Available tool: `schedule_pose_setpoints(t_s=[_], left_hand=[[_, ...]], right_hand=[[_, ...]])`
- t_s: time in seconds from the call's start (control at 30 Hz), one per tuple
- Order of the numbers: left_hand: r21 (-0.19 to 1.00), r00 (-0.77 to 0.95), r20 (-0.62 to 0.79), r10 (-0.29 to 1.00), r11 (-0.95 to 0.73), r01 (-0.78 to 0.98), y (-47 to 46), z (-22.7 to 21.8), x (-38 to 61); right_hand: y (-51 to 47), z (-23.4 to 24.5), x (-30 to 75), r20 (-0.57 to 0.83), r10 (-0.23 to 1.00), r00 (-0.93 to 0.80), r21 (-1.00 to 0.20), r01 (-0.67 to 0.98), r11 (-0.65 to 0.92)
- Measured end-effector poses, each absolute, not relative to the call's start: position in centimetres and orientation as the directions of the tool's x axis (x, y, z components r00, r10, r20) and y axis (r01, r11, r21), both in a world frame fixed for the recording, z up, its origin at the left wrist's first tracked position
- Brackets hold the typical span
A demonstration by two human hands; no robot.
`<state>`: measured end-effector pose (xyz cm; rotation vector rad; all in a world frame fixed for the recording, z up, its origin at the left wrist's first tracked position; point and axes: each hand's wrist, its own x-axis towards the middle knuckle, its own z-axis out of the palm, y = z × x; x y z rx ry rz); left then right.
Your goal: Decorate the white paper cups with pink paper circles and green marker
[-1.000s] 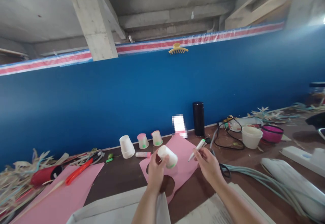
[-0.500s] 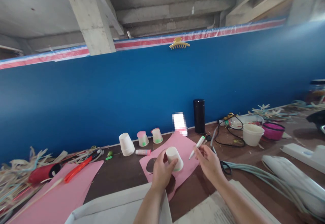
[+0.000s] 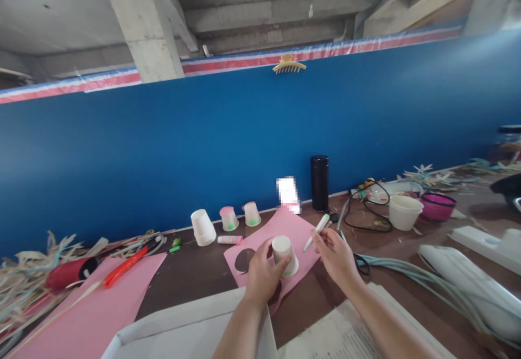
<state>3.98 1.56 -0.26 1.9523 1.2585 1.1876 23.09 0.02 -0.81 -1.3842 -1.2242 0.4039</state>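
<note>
My left hand (image 3: pixel 260 275) is wrapped round a small white paper cup (image 3: pixel 284 253) that stands upside down on a pink paper sheet (image 3: pixel 295 229) with round holes cut in it. Just to the right, my right hand (image 3: pixel 334 253) pinches a white marker with a green cap (image 3: pixel 316 231), tip pointing down toward the cup. Behind the sheet stand a plain white cup (image 3: pixel 202 227) and two cups with pink tops (image 3: pixel 229 218), all upside down.
A glue stick (image 3: pixel 229 239) lies near the cups. A black flask (image 3: pixel 319 182) stands against the blue wall. Cables, a white bowl (image 3: pixel 404 212) and a pink bowl (image 3: pixel 437 206) are at right. Red scissors (image 3: pixel 124 266), another pink sheet (image 3: pixel 97 310) and straw lie at left. Papers cover the near edge.
My left hand has turned the cup from lying tilted in the air to bottom-up and lowered it onto the pink sheet. My right hand has hardly moved with the marker.
</note>
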Motion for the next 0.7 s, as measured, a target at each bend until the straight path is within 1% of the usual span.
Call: schedule_pose_setpoints(t_s=[0.5,0.7], left_hand=[[0.807,0.209,0.357,0.911,-0.413,0.421,1.10,-0.48,4.41],[0.773,0.235,0.366,0.900,-0.435,0.462,0.82,-0.18,4.38]], right_hand=[[-0.29,-0.59,22.95,0.392,0.841,0.374,-0.883,0.409,0.230],[-0.31,-0.54,22.94,0.403,0.842,0.359,-0.876,0.419,0.241]])
